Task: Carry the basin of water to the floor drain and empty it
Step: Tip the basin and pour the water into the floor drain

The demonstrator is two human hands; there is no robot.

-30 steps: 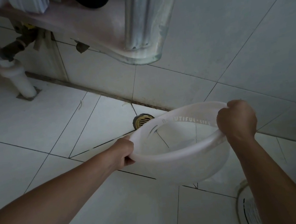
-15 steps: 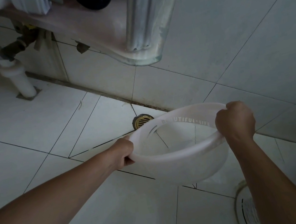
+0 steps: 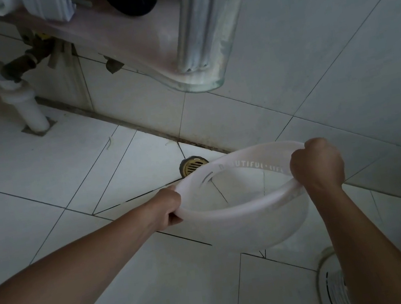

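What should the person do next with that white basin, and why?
Probably tip the far rim down toward the floor drain. Both the left hand and right hand grip the basin by its rim, and the drain sits just beyond its far-left edge.

"BEAUTIFUL·LIFE" inside basin (image 3: 246,220) rim

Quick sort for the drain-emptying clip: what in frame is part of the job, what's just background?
Part of the job:
- basin
- floor drain
- left hand and right hand, each shut on the basin rim

Background:
- white waste pipe
- glass shelf
- metal post
- round labelled lid, bottom right
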